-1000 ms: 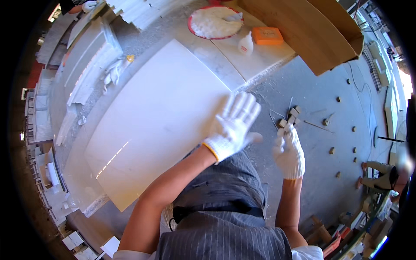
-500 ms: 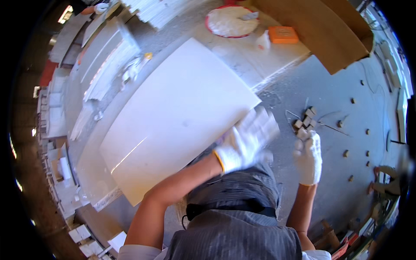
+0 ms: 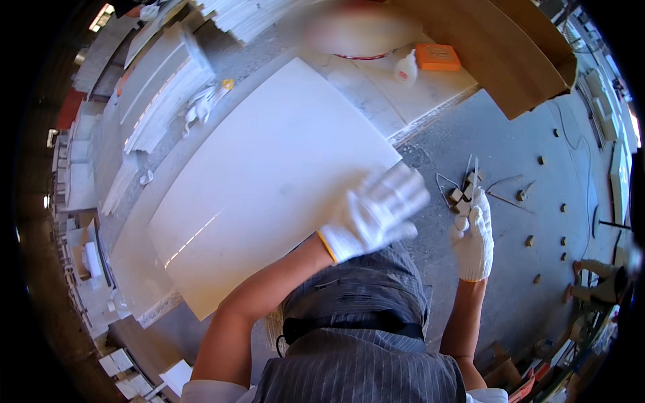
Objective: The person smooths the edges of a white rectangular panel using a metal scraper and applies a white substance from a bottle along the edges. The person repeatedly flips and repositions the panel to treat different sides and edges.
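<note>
A large white slab [image 3: 269, 161] with a glossy face lies on the work table in front of me. Over its right edge is my left hand [image 3: 376, 211], in a white knitted glove. Its fingers are stretched out and somewhat blurred, with nothing visible in them. Off to the right of the slab, above the floor, my gloved right hand [image 3: 476, 235] is closed around a thin, pale, blade-like strip [image 3: 476, 176] that points upward. The strip's lower end is hidden in the glove, and I cannot tell its exact kind.
A white squeeze bottle [image 3: 406, 68] and an orange box [image 3: 437, 57] stand at the table's far end, beside a large brown cardboard box [image 3: 490, 47]. Small blocks [image 3: 468, 181] lie clustered on the floor. Stacked white slabs [image 3: 164, 87] are on the left. Another person [image 3: 598, 282] is at the far right.
My left hand has shifted slightly left and its blur is less. The thin strip in my right hand now shows clearly. The view has moved a little, and a blur covers the round container at the back.
</note>
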{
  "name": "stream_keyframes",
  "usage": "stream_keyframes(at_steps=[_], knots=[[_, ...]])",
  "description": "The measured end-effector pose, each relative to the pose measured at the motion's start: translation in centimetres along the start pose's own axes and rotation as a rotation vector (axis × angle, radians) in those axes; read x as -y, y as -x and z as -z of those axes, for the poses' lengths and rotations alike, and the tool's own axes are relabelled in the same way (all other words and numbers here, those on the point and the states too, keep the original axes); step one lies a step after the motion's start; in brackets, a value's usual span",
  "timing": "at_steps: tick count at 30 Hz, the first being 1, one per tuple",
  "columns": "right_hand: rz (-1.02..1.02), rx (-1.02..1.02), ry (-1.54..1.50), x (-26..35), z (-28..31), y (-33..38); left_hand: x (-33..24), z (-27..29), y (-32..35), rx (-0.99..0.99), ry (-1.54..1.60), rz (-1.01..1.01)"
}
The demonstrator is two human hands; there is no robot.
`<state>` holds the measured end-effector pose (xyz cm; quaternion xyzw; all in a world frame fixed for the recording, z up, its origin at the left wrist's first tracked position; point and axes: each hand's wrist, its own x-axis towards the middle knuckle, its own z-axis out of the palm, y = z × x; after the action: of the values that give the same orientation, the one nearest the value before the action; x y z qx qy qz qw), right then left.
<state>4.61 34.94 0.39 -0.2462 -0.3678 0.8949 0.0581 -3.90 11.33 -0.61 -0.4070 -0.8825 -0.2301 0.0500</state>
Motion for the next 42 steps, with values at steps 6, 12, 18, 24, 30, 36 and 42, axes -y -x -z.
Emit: stream_keyframes(at_steps=[6,12,18,24,30,36,42], knots=[[-0.007,-0.017,0.114,0.7,-0.7,-0.8,0.2,-0.8,-0.9,0.129,-0.027,0.007],[0.041,0.021,0.321,0.3,-0.1,-2.5,1.8,2.4,-2.2,-0.098,0.276,-0.075],[0.555,0.387,1.227,0.0,-5.7,-6.8,11.9,2.6,-5.0,-0.138,-0.313,0.106],[0.367,0.514,1.212,-0.5,-7.3,-11.7,12.1,1.6,-5.7,-0.132,-0.271,0.092],[0.378,0.701,1.418,-0.5,-8.5,-12.8,12.6,1.1,-5.6,-0.160,-0.280,0.105],[0.523,0.789,1.496,-0.5,-9.3,-13.1,12.9,1.1,-5.5,-0.121,-0.324,0.108],[0.649,0.793,1.547,-1.2,-8.9,-13.1,12.5,1.5,-5.7,-0.079,-0.348,0.143]])
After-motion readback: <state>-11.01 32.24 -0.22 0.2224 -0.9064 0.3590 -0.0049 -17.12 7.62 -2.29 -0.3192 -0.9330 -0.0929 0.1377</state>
